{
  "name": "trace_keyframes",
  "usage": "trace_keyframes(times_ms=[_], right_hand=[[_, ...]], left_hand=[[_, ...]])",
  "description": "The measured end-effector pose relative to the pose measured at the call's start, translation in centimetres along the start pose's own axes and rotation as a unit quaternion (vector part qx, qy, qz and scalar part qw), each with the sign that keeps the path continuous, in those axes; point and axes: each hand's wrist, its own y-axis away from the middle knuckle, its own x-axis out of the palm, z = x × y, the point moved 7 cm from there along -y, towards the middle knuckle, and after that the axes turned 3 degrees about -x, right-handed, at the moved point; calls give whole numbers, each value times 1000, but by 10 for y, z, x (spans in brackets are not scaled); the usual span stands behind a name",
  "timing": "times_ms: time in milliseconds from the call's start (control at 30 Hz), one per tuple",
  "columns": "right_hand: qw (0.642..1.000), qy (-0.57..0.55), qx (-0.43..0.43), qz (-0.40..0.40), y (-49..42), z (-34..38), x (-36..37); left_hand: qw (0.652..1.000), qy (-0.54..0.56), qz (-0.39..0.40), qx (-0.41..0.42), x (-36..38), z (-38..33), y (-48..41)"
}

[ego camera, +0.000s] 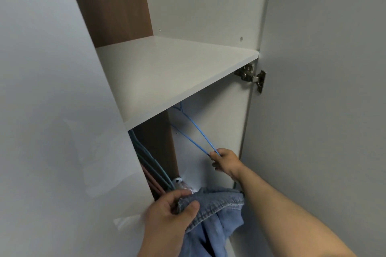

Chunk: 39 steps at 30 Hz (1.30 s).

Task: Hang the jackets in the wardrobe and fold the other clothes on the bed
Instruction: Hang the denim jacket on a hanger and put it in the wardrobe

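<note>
Wardrobe [208, 6] stands open; I see my right hand [226, 161] pinching the blue hanger [201, 132], left hand [169, 213] gripping the denim jacket [219, 204].

One white shelf [171, 73] inside the wardrobe [253, 16]. It's a flat board with its front edge toward the camera and a plain white top. The left end butts against the brown side panel [117, 6] and the back edge meets the white back panel [208, 2]. Two small fittings [241, 38] sit on that panel just above the board. A metal hinge [250, 77] sits just under the shelf's right front corner, joined to the open door [323, 89]. Below the shelf is a blue hanger [198, 131]. Its top runs up behind the front edge, and what it hooks onto is hidden. More hangers [150, 167], teal and pink, are bunched at the left, tops hidden too.
</note>
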Motion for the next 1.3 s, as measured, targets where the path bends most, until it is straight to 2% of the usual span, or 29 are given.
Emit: trace_keyframes(times_ms=[100,300,567,767,900,1033,1167,1233,1300], right_hand=[[998,-62,17,18,13,6,0],[995,-95,28,9,30,26,-8],[995,-94,11,15,54,57,-17],[993,-103,44,19,94,50,-23],[997,-59,39,26,130,42,-28],[1000,19,-8,-20,173,40,-39],[976,196,-10,-92,224,32,-51],[970,207,4,-130,253,27,-54],[971,164,20,-170,286,24,-51]], left_hand=[[1000,-2,9,-5,1,3,0],[999,-15,27,-13,2,8,3],[999,-17,49,8,-3,5,8],[997,6,72,8,-5,8,12],[997,0,74,13,-13,12,14],[996,16,84,14,-19,16,14],[994,0,101,38,-23,16,19],[992,6,119,38,-27,16,27],[990,34,137,27,-31,18,35]])
